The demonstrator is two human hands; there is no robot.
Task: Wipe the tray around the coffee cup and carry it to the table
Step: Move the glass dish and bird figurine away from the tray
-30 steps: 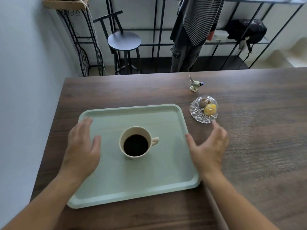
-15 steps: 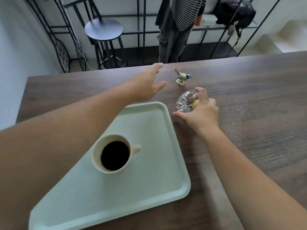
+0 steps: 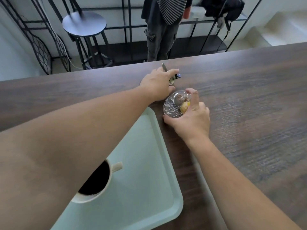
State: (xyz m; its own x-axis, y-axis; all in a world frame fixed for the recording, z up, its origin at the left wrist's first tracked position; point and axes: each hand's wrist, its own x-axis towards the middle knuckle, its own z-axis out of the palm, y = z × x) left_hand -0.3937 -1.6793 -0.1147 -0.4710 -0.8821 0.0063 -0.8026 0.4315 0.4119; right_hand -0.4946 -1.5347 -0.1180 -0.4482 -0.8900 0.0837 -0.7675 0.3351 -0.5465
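A pale green tray [image 3: 141, 188] lies on the dark wooden table [image 3: 249, 113] at the lower left. On it stands a cream coffee cup [image 3: 98, 185] full of black coffee, partly hidden by my left forearm. My left hand [image 3: 157, 83] reaches across the tray and closes around a small bird figurine [image 3: 174, 78] near the table's far edge. My right hand [image 3: 191, 118] grips a cut-glass dish [image 3: 174, 107] tilted on its edge, with a yellow sweet and a wrapped one inside, just right of the tray's far corner.
Beyond the table's far edge stands a person [image 3: 162, 30] in a striped top and dark trousers. A round black stool [image 3: 83, 24], a metal rack [image 3: 38, 47] and a black railing with a dark bag [image 3: 222, 7] are behind.
My left hand moved right and closed on the bird figurine. My right hand kept its hold on the glass dish and tipped it further. The view moved closer and left.
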